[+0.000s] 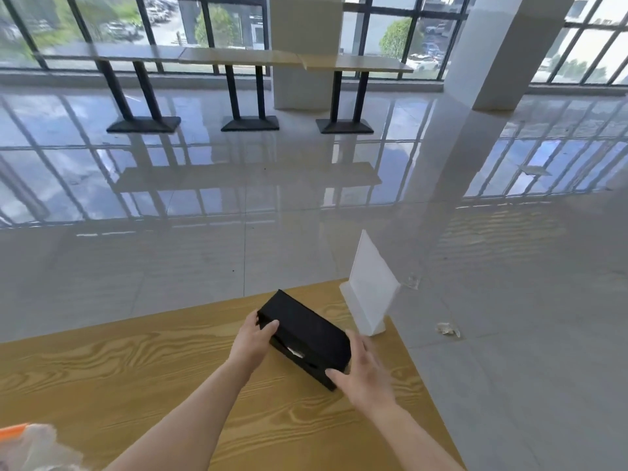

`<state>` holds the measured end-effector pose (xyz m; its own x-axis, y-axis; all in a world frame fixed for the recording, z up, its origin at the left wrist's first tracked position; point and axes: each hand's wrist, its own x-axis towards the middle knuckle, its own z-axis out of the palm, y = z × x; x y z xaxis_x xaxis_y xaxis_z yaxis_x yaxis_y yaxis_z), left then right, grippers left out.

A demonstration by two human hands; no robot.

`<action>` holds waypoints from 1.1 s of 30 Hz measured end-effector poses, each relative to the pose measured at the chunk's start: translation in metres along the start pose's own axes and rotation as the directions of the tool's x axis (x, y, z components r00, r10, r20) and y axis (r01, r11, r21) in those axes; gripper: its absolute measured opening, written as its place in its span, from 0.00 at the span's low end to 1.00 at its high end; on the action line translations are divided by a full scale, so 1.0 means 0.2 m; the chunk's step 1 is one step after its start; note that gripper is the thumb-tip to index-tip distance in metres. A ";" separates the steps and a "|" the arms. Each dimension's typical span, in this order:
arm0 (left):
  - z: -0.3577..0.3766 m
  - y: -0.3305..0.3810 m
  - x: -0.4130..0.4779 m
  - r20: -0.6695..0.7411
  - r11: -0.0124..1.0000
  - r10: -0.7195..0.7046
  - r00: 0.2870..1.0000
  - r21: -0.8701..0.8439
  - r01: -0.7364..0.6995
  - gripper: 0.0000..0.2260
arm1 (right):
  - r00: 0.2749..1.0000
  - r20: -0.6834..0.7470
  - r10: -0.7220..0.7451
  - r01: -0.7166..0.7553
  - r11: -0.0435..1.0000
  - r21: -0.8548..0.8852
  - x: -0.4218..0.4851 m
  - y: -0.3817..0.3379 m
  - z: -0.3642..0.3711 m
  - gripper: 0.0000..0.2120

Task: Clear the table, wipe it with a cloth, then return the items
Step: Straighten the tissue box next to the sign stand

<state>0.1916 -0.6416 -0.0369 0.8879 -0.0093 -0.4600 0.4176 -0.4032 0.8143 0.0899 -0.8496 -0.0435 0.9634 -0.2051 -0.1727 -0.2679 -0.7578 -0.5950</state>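
One plain black box (306, 329) sits slantwise near the far right corner of a wood-grain table (136, 368), just beside one blank white stand (368, 287). The left hand (253, 341) grips the box's far end, thumb over the top. The right hand (365, 372), blurred, seems to clasp the near end between thumb and spread fingers. A blurred plastic bag (37, 447) lies at the table's near left. Beyond are a glossy tiled floor (238, 253), tall windows (390, 32), two white pillars (503, 45) and a long counter (221, 56) on three black bases (249, 123).
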 end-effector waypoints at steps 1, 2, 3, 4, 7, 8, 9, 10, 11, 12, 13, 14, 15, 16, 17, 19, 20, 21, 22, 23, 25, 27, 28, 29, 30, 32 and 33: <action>0.01 -0.02 0.00 -0.015 1.000 0.000 1.000 -0.018 0.000 0.26 | 1.000 0.006 -0.014 0.013 1.000 0.021 0.01 0.02 -0.01 0.38; 0.01 -0.04 0.01 -0.033 1.000 0.012 0.999 -0.018 -0.013 0.25 | 1.000 0.016 -0.017 0.016 0.999 0.043 0.03 0.04 -0.02 0.37; 0.01 -0.04 0.01 -0.050 0.999 0.037 0.998 -0.015 -0.038 0.24 | 1.000 0.028 -0.012 0.010 0.997 0.077 0.04 0.06 -0.04 0.36; 0.00 -0.04 0.00 -0.068 0.998 0.057 0.996 -0.009 -0.057 0.25 | 0.999 0.048 0.005 -0.011 0.992 0.127 0.06 0.07 -0.06 0.33; -0.01 -0.03 -0.06 -0.095 0.995 0.095 0.991 0.046 -0.091 0.24 | 0.988 0.144 0.058 -0.098 0.953 0.286 0.08 0.10 -0.08 0.19; -0.01 -0.04 -0.07 -0.100 0.994 0.092 0.991 0.073 -0.085 0.22 | 0.981 0.180 0.075 -0.132 0.934 0.331 0.08 0.10 -0.06 0.18; -0.02 -0.06 -0.08 -0.106 0.992 0.086 0.991 0.098 -0.076 0.22 | 0.974 0.207 0.097 -0.167 0.920 0.353 0.08 0.11 -0.03 0.20; -0.02 -0.08 -0.09 -0.113 0.991 0.084 0.990 0.111 -0.071 0.21 | 0.966 0.230 0.117 -0.199 0.905 0.375 0.08 0.12 0.00 0.24; -0.02 -0.10 -0.09 -0.118 0.991 0.087 0.989 0.116 -0.074 0.20 | 0.960 0.247 0.128 -0.222 0.890 0.398 0.09 0.15 0.05 0.26; -0.02 -0.12 -0.08 -0.115 0.991 0.085 0.990 0.114 -0.072 0.19 | 0.955 0.262 0.137 -0.244 0.866 0.436 0.09 0.19 0.10 0.26; -0.02 -0.13 -0.07 -0.111 0.991 0.084 0.990 0.113 -0.071 0.18 | 0.952 0.267 0.152 -0.265 0.844 0.466 0.09 0.21 0.13 0.26; -0.02 -0.13 -0.07 -0.106 0.991 0.087 0.991 0.112 -0.075 0.17 | 0.951 0.257 0.174 -0.283 0.825 0.489 0.08 0.19 0.13 0.25; -0.03 -0.13 -0.07 -0.100 0.991 0.086 0.991 0.109 -0.075 0.16 | 0.951 0.238 0.197 -0.294 0.816 0.497 0.07 0.17 0.12 0.25; -0.03 -0.14 -0.06 -0.100 0.991 0.087 0.991 0.108 -0.076 0.16 | 0.951 0.220 0.216 -0.299 0.816 0.494 0.06 0.15 0.11 0.24; -0.03 -0.15 -0.06 -0.104 0.991 0.088 0.991 0.107 -0.077 0.16 | 0.953 0.201 0.226 -0.298 0.818 0.492 0.05 0.13 0.09 0.24; -0.04 -0.17 -0.08 -0.124 0.995 0.059 0.990 0.091 -0.048 0.19 | 0.955 0.170 0.244 -0.297 0.821 0.488 0.03 0.13 0.07 0.25; -0.04 -0.18 -0.10 -0.130 0.996 0.045 0.990 0.077 -0.035 0.19 | 0.956 0.158 0.247 -0.293 0.819 0.492 0.02 0.14 0.06 0.25; -0.06 -0.19 -0.12 -0.129 0.998 0.037 0.991 0.054 -0.030 0.19 | 0.956 0.144 0.257 -0.294 0.813 0.503 0.01 0.15 0.06 0.25; -0.07 -0.22 -0.13 -0.129 0.999 0.032 0.991 0.032 -0.028 0.19 | 0.956 0.127 0.266 -0.292 0.802 0.521 -0.01 0.16 0.06 0.25; -0.08 -0.25 -0.14 -0.133 1.000 0.021 0.991 0.012 -0.020 0.19 | 0.953 0.114 0.281 -0.297 0.790 0.536 -0.03 0.18 0.07 0.24; -0.10 -0.30 -0.14 -0.120 1.000 -0.010 0.993 -0.013 0.009 0.19 | 0.948 0.126 0.292 -0.312 0.782 0.539 -0.08 0.20 0.12 0.26; -0.10 -0.34 -0.14 -0.082 0.998 -0.038 0.996 -0.052 0.034 0.18 | 0.954 0.170 0.246 -0.299 0.806 0.511 -0.13 0.18 0.17 0.30; -0.10 -0.34 -0.15 -0.065 0.997 -0.037 0.997 -0.065 0.033 0.18 | 0.958 0.183 0.221 -0.284 0.819 0.499 -0.15 0.17 0.18 0.32; -0.09 -0.34 -0.15 -0.052 0.997 -0.029 0.998 -0.074 0.025 0.18 | 0.960 0.191 0.206 -0.275 0.826 0.492 -0.16 0.15 0.19 0.34; -0.09 -0.33 -0.16 -0.039 0.997 -0.020 0.999 -0.082 0.017 0.19 | 0.961 0.195 0.197 -0.269 0.832 0.484 -0.16 0.14 0.20 0.35; -0.08 -0.33 -0.18 -0.009 0.997 -0.001 1.000 -0.080 0.001 0.20 | 0.965 0.190 0.182 -0.251 0.852 0.459 -0.14 0.12 0.20 0.35; -0.08 -0.33 -0.19 0.006 0.997 0.004 1.000 -0.077 -0.003 0.21 | 0.966 0.190 0.174 -0.243 0.862 0.446 -0.13 0.12 0.19 0.36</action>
<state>0.1337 -0.6003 -0.0683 0.8883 -0.0168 -0.4590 0.4282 -0.3313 0.8408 0.0582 -0.8387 -0.0835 0.8827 -0.2122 -0.4194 -0.4686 -0.3270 -0.8207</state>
